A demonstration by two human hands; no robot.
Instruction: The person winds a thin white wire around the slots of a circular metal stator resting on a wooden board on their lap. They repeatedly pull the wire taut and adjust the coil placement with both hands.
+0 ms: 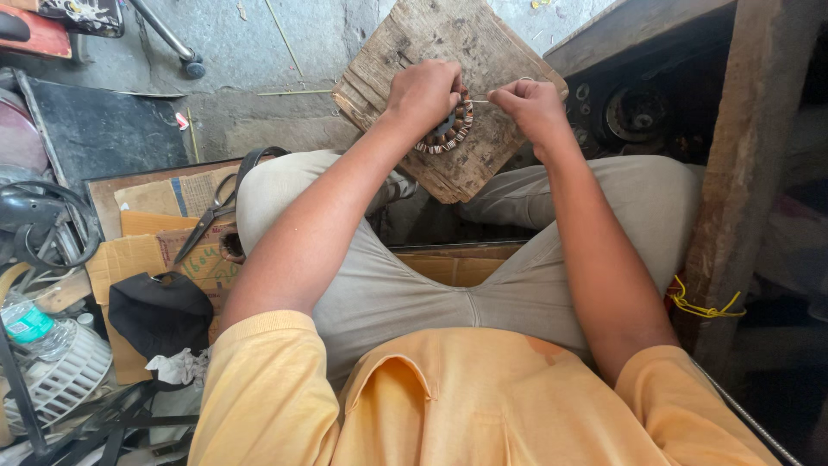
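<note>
Gripping a round, ring-shaped motor coil [448, 129] with copper-coloured windings, the left hand [423, 93] has its fingers curled down over the ring's top edge and clamped on it. The right hand [535, 108] sits just beside it, thumb and fingers pinched together on a thin pale strand [479, 101] that runs across to the coil. The coil rests on a worn wooden board [448, 52], which lies on the stone floor in front of the person's spread knees. Grey trousers and an orange shirt fill the lower view. To the left, black-handled scissors [226, 207] lie on flattened cardboard [147, 246], near a black cloth [159, 311] and a plastic bottle [30, 326].
</note>
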